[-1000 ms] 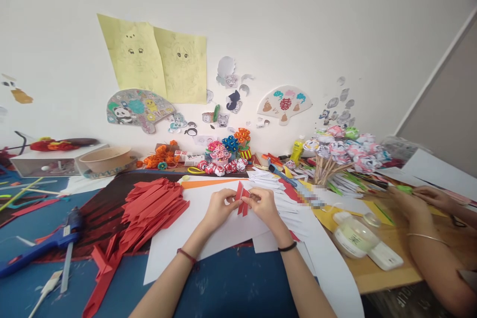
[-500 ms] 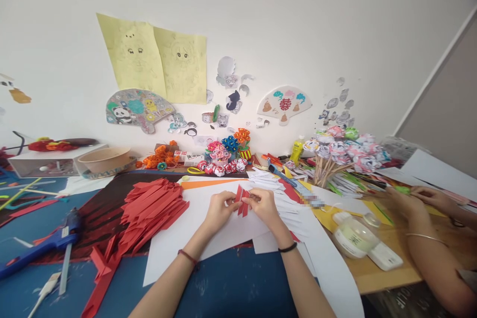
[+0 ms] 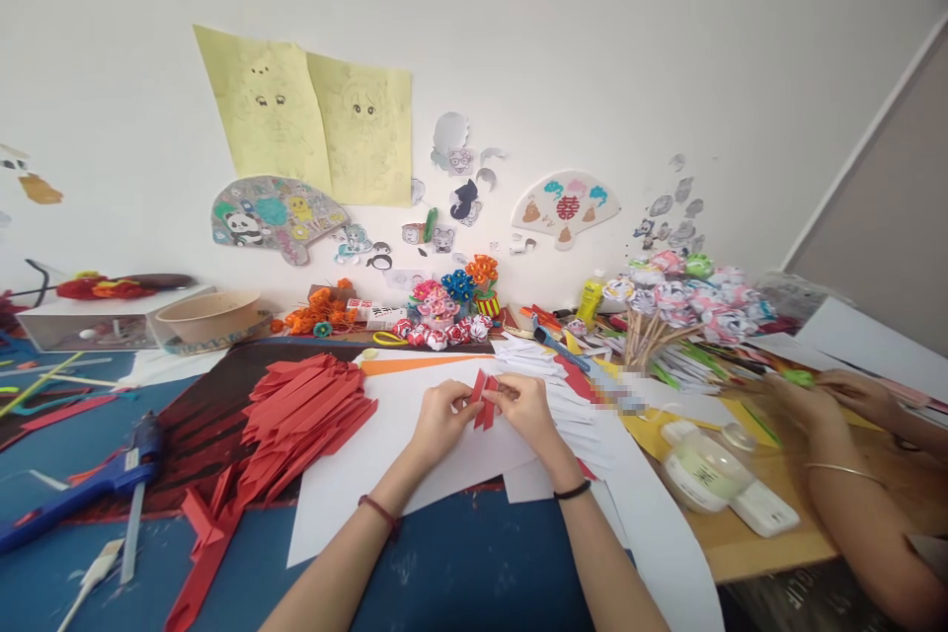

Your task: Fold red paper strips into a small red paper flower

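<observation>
Both my hands meet over a white paper sheet (image 3: 355, 504), pinching a small folded red paper strip (image 3: 487, 402) between them. My left hand (image 3: 442, 415) grips its left side with thumb and fingers. On its right side, my right hand (image 3: 524, 407) pinches it the same way. The piece stands with two slanted halves and a narrow gap between them. Left of my hands lies a pile of folded red paper strips (image 3: 307, 415). White folded strips (image 3: 574, 425) lie to the right, partly behind my right hand.
A blue glue gun (image 3: 118, 474) lies at the left. A bottle (image 3: 700, 469) and white case (image 3: 766, 511) stand right. Paper flowers on sticks (image 3: 681, 301) rise behind. At far right another person's hands (image 3: 815, 405) hold something green.
Hardly anything differs. The view has shifted very slightly, and my hands keep the same pinch on the red paper strip.
</observation>
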Demonstrator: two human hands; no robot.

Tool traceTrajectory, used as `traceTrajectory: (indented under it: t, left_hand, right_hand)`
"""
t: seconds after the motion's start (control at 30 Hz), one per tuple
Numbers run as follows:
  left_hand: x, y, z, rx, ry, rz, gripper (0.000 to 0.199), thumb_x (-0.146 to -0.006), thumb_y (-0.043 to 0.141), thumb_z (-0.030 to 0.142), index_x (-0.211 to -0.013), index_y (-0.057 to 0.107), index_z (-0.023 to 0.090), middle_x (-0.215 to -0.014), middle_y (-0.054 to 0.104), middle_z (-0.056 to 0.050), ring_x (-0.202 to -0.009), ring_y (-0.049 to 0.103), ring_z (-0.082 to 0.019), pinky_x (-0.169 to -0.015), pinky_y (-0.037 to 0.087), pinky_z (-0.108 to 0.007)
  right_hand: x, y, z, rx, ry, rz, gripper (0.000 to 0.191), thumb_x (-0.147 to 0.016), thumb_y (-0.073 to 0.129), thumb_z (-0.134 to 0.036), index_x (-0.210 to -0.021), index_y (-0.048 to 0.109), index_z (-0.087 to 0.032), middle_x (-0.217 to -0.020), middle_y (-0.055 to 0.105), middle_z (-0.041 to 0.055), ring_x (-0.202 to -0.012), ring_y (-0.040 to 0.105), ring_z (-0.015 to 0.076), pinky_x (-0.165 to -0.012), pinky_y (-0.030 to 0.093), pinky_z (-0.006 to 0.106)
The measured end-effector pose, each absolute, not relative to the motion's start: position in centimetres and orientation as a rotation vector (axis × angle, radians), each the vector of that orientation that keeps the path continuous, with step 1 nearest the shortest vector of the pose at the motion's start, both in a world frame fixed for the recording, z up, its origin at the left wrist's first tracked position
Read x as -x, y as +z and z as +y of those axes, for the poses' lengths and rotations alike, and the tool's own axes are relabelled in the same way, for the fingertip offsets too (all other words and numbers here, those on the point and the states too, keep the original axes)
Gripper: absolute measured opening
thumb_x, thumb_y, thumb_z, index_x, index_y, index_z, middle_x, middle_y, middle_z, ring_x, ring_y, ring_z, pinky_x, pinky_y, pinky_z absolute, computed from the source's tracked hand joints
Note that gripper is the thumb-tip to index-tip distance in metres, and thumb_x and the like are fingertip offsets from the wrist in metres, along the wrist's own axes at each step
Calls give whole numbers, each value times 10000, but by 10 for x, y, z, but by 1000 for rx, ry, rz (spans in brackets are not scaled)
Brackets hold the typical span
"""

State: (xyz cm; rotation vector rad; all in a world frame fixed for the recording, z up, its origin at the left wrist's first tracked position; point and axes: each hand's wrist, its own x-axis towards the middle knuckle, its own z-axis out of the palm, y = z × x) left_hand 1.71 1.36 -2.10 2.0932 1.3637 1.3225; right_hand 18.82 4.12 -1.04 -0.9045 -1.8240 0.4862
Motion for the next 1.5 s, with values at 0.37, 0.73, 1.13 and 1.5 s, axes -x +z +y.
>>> traceTrajectory:
  t: [0.37,0.73,1.13,1.5]
  left_hand:
    - [-18,-20,12,-2110,1279,1388,130,-790,623,251,-698,667,170,-665,618,-4,-632,501,-122,-626,347,-225]
    - [-19,-15,13,-1992,1331,1536,396,-767,621,339,-479,412,166,-476,325,65,-507,278,-85,-531,211,-233]
    - [-24,-25,19,-1908,1426,1583,417,-777,601,380,-495,374,173,-487,293,67,-508,261,-87,-524,205,-233]
    - [-22,-21,16,-1969,1314,1495,296,-836,544,306,-572,564,175,-543,613,15,-538,552,-122,-559,348,-210]
  right_hand:
    - [-189,-19,48,961,587,-1761,305,-739,694,-360,-552,549,-168,-477,500,-24,-476,476,127,-464,366,229]
    - [-189,-14,45,940,533,-1791,316,-755,688,-355,-545,546,-167,-490,520,-14,-485,465,126,-485,359,240]
    - [-189,-17,47,956,521,-1787,384,-750,687,-348,-505,440,-188,-464,452,-39,-467,423,111,-451,313,228]
    - [-188,-15,47,939,559,-1787,396,-759,681,-400,-516,451,-188,-466,467,-31,-465,437,117,-451,328,231]
